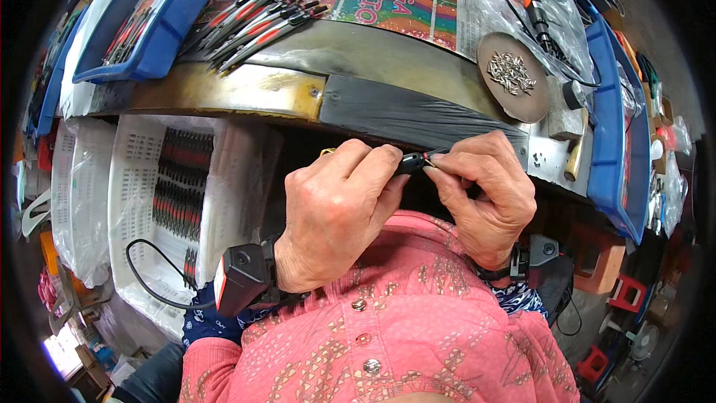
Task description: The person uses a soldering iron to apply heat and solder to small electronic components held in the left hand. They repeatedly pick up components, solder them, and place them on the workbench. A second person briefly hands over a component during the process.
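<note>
In front of my body, just off the bench edge, my left hand [339,205] is closed around a slim black tool [410,163]; only its dark end with a spot of red sticks out past the fingers. The thumb and forefinger of my right hand [485,194] are closed at that same end, touching it. Whether a small part sits between the right fingertips is hidden. Up on the bench lies a pile of similar slim black, grey and red tools [257,22]. A round brown dish [531,106] with many small silver metal pins [511,73] stands to the right.
A white plastic crate [134,201] at my left holds rows of black and red tools [179,205]. Blue bins [156,60] flank the bench at both sides. An orange and black power tool [531,0] with a cable lies behind the dish. A grey block [565,116] sits beside it.
</note>
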### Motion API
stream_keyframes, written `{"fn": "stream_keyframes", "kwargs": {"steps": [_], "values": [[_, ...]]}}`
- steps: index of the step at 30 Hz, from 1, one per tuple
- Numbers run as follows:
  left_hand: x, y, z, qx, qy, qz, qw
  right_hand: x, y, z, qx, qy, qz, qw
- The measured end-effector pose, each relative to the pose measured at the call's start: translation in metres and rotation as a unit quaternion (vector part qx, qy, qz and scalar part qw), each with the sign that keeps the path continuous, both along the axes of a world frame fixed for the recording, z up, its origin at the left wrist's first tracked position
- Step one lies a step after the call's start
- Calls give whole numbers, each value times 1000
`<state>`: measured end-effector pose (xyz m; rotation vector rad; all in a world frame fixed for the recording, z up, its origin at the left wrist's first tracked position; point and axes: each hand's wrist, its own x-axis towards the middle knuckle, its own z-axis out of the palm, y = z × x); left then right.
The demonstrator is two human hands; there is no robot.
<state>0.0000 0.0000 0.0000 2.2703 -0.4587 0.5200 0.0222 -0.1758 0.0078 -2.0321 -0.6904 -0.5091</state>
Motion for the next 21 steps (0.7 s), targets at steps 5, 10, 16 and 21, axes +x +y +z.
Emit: {"fn": "stream_keyframes", "kwargs": {"steps": [5, 10, 16, 21], "values": [[1, -7, 2, 16, -14, -11, 1000, 4, -7, 2, -20, -46, 4, 999], [1, -8, 2, 52, -28, -13, 998, 4, -7, 1, -23, -61, -4, 998], [3, -7, -4, 93, -87, -20, 992, 3, -8, 2, -33, -56, -4, 998], [4, -5, -7, 120, -122, -30, 985, 2, -8, 4, -36, -47, 2, 998]]}}
